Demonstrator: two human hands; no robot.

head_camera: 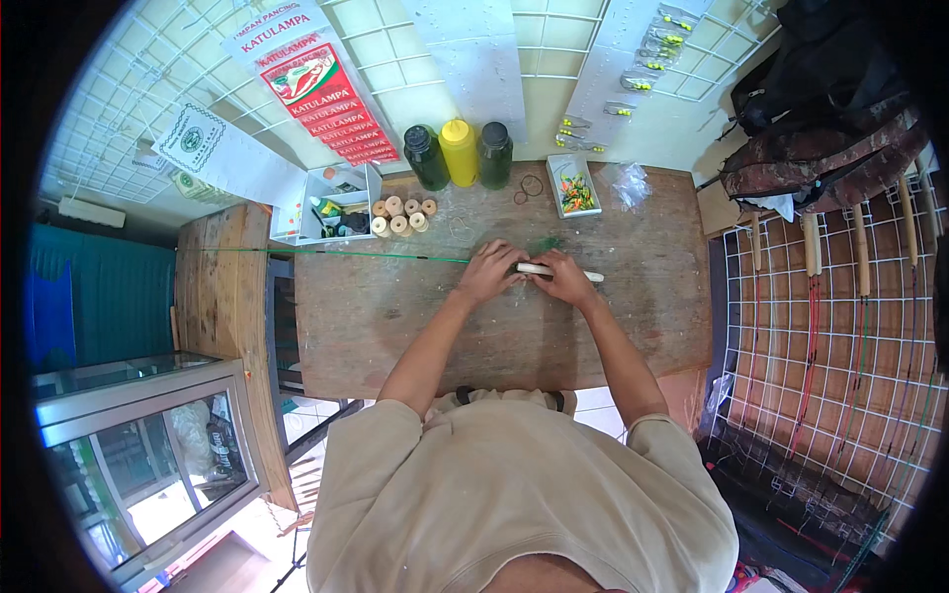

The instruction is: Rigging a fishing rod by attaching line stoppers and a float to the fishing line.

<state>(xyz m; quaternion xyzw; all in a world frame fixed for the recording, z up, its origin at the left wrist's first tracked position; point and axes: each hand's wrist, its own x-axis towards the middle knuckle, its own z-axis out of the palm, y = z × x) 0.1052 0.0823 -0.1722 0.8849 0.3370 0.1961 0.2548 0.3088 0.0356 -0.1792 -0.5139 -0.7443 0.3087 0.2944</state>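
A thin green fishing rod (356, 254) lies across the wooden table from the left, its right end reaching my left hand (492, 270). The fingers of my left hand are bent around that end. My right hand (565, 276) is closed on a pale rod handle (593, 276), which passes under its fingers and juts out on both sides. Both hands are close together over the middle of the table. Just beyond my right hand lies a small tangle of green thread (549, 242). My fingers hide where rod and handle come near each other.
Wooden spools (400, 215) and a white divided box (337, 239) stand at the back left. Three bottles (460, 156) stand by the wall. A white tray of colourful small floats (577, 213) and plastic bags (631, 185) lie back right. Rods hang on a white grid (823, 304).
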